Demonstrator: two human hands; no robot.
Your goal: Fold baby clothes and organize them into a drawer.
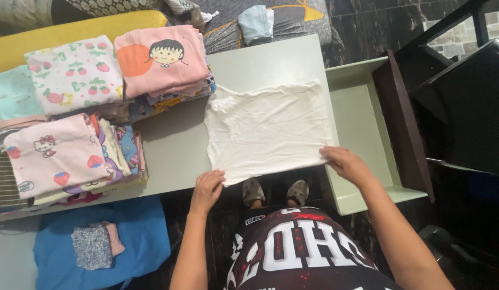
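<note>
Fingers (214, 180) of the left hand (207, 189) curled together, pinching the near-left corner of the white garment (268, 129). Right hand (346, 164) lies flat on the near-right corner, its fingers together and pressing the cloth down; can't tell whether any fabric is actually gripped under them.

White garment lies spread flat on the pale grey-green worktop (177, 145), right half of it, near edge running along the worktop's near edge. Cloth is wrinkled, roughly rectangular, far-left corner a bit bunched.

Nearest to camera: the person's dark printed shirt (298, 252), two grey slippers (275, 191) on the dark floor just past it, below the garment's near edge. Lower left, a blue cloth (136, 241) with a small floral piece (92, 247) lying on it.

Right of the worktop, touching it: a pale green tray-like box (362, 129), with a dark brown panel (402, 123) along its right side.

Left half of the worktop holds stacks of folded clothes. Near-left stack has a pink top with cartoon cat print (53, 156) on it, a striped piece (2, 180) just beside it. Further back, a white strawberry-print top (75, 75), a pink top with a cartoon girl face (161, 59), and a mint-green piece (13, 96) at the left edge.

Beyond the worktop: a yellow cushion edge (72, 29) and a grey patterned bedcover (298, 19) with a folded light-blue item (256, 22) on it.
</note>
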